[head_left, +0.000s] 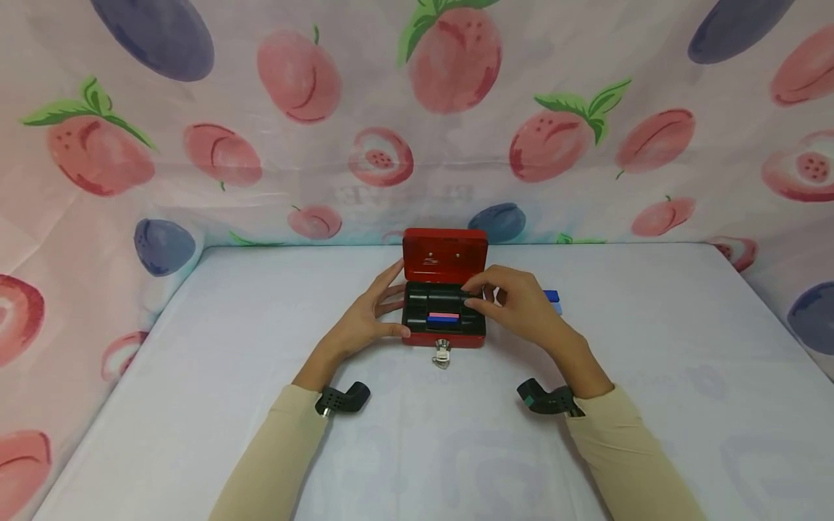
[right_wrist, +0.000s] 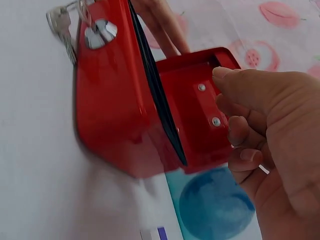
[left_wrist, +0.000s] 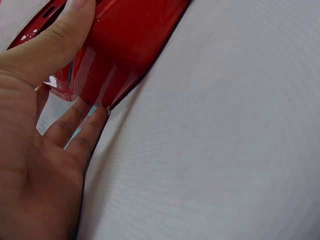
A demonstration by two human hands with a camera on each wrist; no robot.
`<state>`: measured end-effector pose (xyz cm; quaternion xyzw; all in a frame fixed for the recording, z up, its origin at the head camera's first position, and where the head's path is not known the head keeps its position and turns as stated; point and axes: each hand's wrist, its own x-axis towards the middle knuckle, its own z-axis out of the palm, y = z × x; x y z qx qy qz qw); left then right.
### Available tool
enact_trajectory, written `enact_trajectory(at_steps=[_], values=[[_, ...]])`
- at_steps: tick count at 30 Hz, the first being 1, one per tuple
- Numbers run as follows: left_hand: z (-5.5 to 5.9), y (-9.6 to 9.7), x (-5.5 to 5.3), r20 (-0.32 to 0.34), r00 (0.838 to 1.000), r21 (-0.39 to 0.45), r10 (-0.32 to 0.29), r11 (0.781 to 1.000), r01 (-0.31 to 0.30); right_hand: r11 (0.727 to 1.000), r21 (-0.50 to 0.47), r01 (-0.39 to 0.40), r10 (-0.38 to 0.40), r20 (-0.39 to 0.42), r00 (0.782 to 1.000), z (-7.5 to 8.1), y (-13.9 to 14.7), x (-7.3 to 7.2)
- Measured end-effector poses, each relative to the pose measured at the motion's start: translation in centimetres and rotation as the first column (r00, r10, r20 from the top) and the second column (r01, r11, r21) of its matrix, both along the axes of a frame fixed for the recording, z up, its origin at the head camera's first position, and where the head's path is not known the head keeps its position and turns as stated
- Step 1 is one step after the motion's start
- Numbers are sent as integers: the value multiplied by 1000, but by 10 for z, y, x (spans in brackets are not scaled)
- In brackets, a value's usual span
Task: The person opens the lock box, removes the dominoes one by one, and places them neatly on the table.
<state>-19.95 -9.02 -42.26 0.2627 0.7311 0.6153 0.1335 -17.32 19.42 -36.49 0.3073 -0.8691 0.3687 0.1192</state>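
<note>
A small red cash box (head_left: 443, 340) stands with its lid (head_left: 446, 255) raised, a black tray (head_left: 417, 318) inside it. Two thin bars, one pink and one blue (head_left: 444, 320), lie in the tray's front middle compartment. My left hand (head_left: 357, 324) holds the box at its left side, thumb at the front corner and fingers spread back toward the lid. Over the tray's right part hovers my right hand (head_left: 515, 300), fingers loosely bent, thumb and forefinger tips apart. In the right wrist view, nothing shows between the fingers of that hand (right_wrist: 280, 115).
Keys hang from the lock (head_left: 442, 353) on the box's front. Right of the box, partly behind the right hand, lies a blue object (head_left: 552, 296) with a light blue piece (head_left: 557, 308). A fruit-patterned cloth (head_left: 313, 166) rises behind the white tabletop (head_left: 443, 449).
</note>
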Motion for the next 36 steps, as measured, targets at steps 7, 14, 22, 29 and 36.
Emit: enact_trajectory(at_steps=[7, 14, 22, 29, 36], values=[[0, 0, 0, -19, 1000, 12, -7, 1000, 7, 998, 24, -56, 56, 35, 998, 0, -16, 0], [-2, 0, 1, -25, 1000, 15, -19, 1000, 19, 996, 32, -80, 78, 53, 996, -6, -26, 1], [-1, -2, 0, -7, 1000, 16, -17, 1000, 17, 992, 113, -52, 38, 121, 992, -13, -32, 1], [0, -2, -1, -19, 999, 42, -41, 998, 42, 989, 135, -65, 48, 130, 990, -14, -33, 0], [1, -2, -1, -37, 998, 49, -55, 997, 57, 985, 161, -61, 38, 143, 989, -14, -34, 2]])
